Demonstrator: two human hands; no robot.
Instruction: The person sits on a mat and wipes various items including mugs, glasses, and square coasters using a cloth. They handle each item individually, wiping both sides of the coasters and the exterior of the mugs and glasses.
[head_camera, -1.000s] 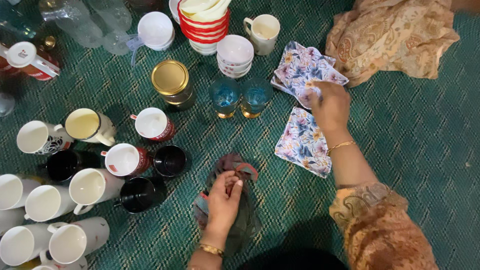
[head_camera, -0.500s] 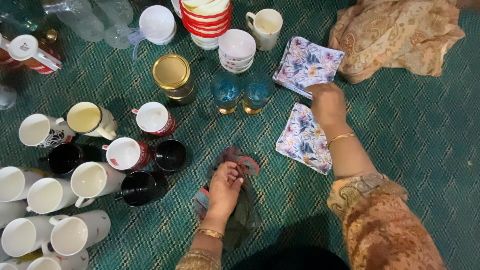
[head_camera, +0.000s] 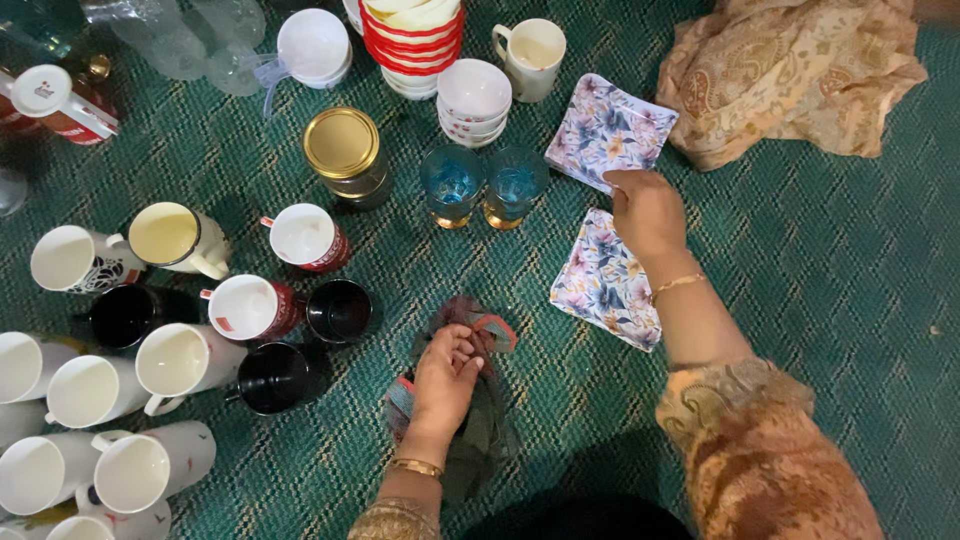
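My right hand (head_camera: 646, 211) grips the near corner of a square floral plate (head_camera: 610, 128), which is tilted up off the green carpet. A second floral plate (head_camera: 603, 285) lies flat just below that hand, partly under my wrist. My left hand (head_camera: 446, 378) rests on a dark crumpled cloth (head_camera: 478, 420) near the bottom centre, fingers curled into its folds. Two blue glasses (head_camera: 484, 180) with gold bases stand left of the plates.
Many white, red and black mugs (head_camera: 180, 360) crowd the left side. A gold-lidded jar (head_camera: 343, 150), stacked small bowls (head_camera: 472, 98), red-rimmed bowls (head_camera: 410, 40) and a cream mug (head_camera: 534, 50) stand at the top. A patterned fabric (head_camera: 790, 70) lies top right.
My right hand has slid down to the upper floral plate's near corner, taken hold and tipped it up. My left hand stays on the cloth.
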